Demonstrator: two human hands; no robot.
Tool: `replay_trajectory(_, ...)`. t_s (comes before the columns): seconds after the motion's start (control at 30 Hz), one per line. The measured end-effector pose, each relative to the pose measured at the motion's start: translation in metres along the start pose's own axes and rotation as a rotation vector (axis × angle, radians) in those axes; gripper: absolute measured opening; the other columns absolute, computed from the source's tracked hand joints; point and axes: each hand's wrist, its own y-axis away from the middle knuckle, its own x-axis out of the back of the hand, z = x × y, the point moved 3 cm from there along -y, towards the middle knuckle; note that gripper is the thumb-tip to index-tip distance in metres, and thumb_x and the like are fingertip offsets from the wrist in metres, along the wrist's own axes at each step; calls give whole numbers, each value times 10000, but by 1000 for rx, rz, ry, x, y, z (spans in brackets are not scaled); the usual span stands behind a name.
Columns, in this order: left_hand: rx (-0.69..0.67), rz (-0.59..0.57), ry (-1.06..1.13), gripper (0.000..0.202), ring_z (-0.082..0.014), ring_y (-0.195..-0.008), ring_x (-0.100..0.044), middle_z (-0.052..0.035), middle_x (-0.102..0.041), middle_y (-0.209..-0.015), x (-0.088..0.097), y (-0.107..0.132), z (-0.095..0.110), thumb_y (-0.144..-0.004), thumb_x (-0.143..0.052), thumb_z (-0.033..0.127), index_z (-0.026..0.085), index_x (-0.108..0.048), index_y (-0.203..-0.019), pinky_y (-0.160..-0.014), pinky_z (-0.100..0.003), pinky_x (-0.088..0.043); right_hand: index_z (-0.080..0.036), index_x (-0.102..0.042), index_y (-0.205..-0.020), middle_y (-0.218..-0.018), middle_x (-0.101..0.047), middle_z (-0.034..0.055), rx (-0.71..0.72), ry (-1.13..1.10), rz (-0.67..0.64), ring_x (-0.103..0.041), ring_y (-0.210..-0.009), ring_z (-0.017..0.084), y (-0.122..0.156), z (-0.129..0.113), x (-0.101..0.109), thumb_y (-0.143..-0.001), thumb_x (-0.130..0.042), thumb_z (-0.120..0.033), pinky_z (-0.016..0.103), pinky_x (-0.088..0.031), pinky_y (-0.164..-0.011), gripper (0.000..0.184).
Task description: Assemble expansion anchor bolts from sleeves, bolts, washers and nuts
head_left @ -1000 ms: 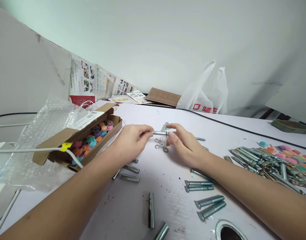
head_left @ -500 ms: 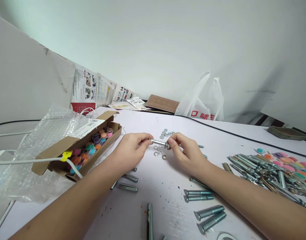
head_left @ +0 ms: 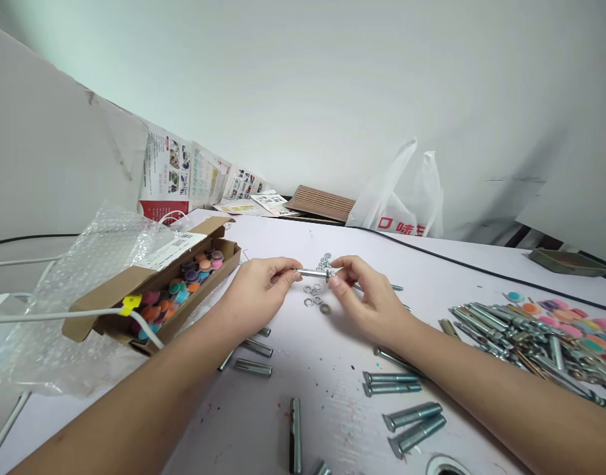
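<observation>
My left hand pinches one end of a slim metal bolt between thumb and fingertips, holding it level above the table. At the bolt's other end, the thumb and forefinger of my right hand close around a small nut or washer; which of the two, I cannot tell. Just below the bolt lie several loose washers. Behind it sits a small cluster of nuts, partly hidden by the bolt and my right hand.
Metal sleeves lie near my left forearm, and flared bolts beside my right. A pile of bolts and sleeves with coloured caps covers the right side. At left stands a cardboard box of coloured caps, with bubble wrap and a white cable.
Both hands and the bolt have risen slightly in the picture. My right fingers have shifted and opened a little around the bolt's end. My left hand keeps its pinch.
</observation>
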Motion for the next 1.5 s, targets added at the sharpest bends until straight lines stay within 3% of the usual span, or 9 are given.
replay_trajectory(0.17,58,36,58,274,-182,-902,-680,-3,-769,-969,-2,0,0,-875,-608,387,197,-760,-1003,-790,-261,-483,-170,-585,-785,-758,-620,33,59,93,-40,-563,-736,151,-1,-1,-1,-1023,-388,-403,312,-416,-718,387)
replay_trajectory(0.33,183,3,242,316,-197,-927,-701,-39,-769,-966,-14,6,3,-880,-601,405,173,-730,-1052,-807,-277,-511,-179,-551,-1098,-851,-641,13,-22,-17,18,-575,-772,145,-1,-1,4,-1000,-465,-410,288,-415,-679,265)
replay_trajectory(0.47,184,6,302,322,-206,-967,-704,-32,-767,-993,-19,11,7,-896,-587,425,197,-714,-1084,-806,-283,-520,-175,-546,-755,-676,-540,-1,-61,56,2,-483,-646,127,-5,-4,7,-1021,-386,-453,290,-367,-623,416)
replay_trajectory(0.57,199,33,320,303,-203,-954,-707,-28,-769,-969,-18,12,9,-891,-604,424,200,-718,-1062,-770,-270,-526,-172,-572,-737,-669,-558,7,-90,7,13,-514,-657,129,-7,-8,12,-1036,-311,-499,289,-381,-637,514)
replay_trajectory(0.77,315,45,524,343,-142,-876,-701,-58,-768,-948,-21,11,8,-873,-662,373,133,-679,-1117,-823,-239,-544,-167,-617,-886,-766,-617,4,45,30,42,-543,-697,114,-7,-19,18,-954,-544,-379,250,-397,-621,234)
replay_trajectory(0.97,312,5,602,372,-139,-857,-680,-69,-762,-979,-29,17,12,-871,-670,404,139,-678,-1132,-820,-258,-549,-164,-583,-672,-607,-537,18,-33,8,12,-489,-580,120,-4,-13,23,-1033,-270,-536,284,-363,-579,605)
replay_trajectory(1.13,299,-7,619,326,-158,-877,-690,-76,-762,-971,-31,16,13,-880,-656,368,138,-690,-1107,-823,-274,-548,-174,-607,-910,-754,-609,32,89,111,7,-545,-698,156,-4,-16,27,-975,-480,-437,295,-393,-628,299)
replay_trajectory(1.33,271,11,580,300,-158,-889,-693,-55,-766,-954,-28,16,15,-888,-643,367,158,-701,-1095,-776,-250,-546,-178,-577,-632,-597,-558,40,-114,29,-126,-511,-578,144,-4,-11,20,-1023,-220,-580,310,-369,-584,665)
replay_trajectory(1.5,259,39,546,320,-149,-871,-684,-46,-766,-969,-27,14,12,-876,-656,399,164,-701,-1089,-764,-245,-541,-186,-594,-930,-772,-592,29,-11,59,-35,-537,-718,159,-3,-18,25,-946,-513,-465,276,-375,-560,291)
